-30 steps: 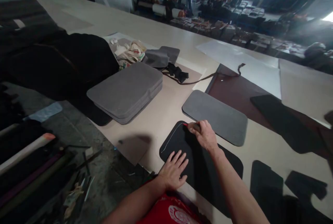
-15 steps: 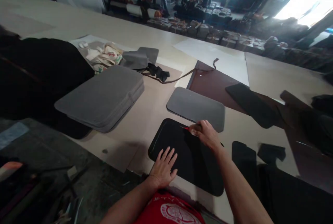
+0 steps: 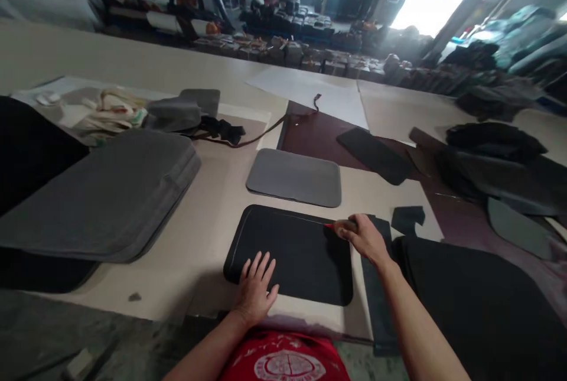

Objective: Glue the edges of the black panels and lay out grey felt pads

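A black rounded panel [image 3: 292, 251] lies flat in front of me, with a thin pale line running along its left and far edges. My left hand [image 3: 256, 289] rests on its near left part, fingers spread. Near the far right corner, my right hand [image 3: 363, 236] is closed around a small tool [image 3: 345, 227] whose red tip touches the panel at the end of the line. What kind of tool it is cannot be made out. Just beyond lies a grey rounded panel [image 3: 295, 177].
A thick stack of grey panels [image 3: 101, 192] stands at the left, with crumpled cloth [image 3: 113, 112] behind it. A brown strap [image 3: 270, 127] curves across the table [image 3: 212, 198]. Black pieces [image 3: 478, 292] and dark scraps [image 3: 407, 220] lie at the right.
My right hand has moved right along the far edge with the tool, and the pale line there is longer. My left hand still lies on the panel. The view has turned right.
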The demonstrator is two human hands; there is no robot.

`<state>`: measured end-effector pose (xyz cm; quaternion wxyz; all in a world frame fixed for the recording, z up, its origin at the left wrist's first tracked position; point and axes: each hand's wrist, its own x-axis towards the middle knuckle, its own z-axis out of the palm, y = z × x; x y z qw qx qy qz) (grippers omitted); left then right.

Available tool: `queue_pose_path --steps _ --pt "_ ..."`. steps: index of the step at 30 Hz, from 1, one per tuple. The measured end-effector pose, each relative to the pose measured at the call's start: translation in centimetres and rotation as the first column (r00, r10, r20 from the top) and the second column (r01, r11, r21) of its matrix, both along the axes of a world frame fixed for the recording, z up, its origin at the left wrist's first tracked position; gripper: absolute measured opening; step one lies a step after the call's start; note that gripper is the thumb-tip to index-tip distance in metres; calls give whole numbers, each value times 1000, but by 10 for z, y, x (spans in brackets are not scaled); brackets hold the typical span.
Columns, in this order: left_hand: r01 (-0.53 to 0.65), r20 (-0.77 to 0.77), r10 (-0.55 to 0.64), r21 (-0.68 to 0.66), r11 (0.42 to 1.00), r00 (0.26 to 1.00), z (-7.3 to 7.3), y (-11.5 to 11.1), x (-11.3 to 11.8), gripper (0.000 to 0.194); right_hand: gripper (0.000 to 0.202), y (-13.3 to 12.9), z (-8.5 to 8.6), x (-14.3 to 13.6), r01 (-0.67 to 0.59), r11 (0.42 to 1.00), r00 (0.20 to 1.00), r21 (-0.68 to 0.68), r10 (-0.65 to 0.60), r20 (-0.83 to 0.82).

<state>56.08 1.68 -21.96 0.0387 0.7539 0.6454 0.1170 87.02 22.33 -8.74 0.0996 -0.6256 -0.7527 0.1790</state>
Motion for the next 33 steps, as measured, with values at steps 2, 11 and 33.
queue_pose_path --steps 2,11,33 --pt "-4 -6 4 19 1000 1000 -1 0 0 63 27 -4 -1 14 35 999 999 0 -35 -1" --pt "25 -42 -20 122 992 999 -3 2 0 57 34 -19 -7 50 195 980 978 20 -194 -74" --pt "-92 -13 101 -539 838 995 53 109 -38 113 29 -68 16 44 373 921 925 -113 -378 -32"
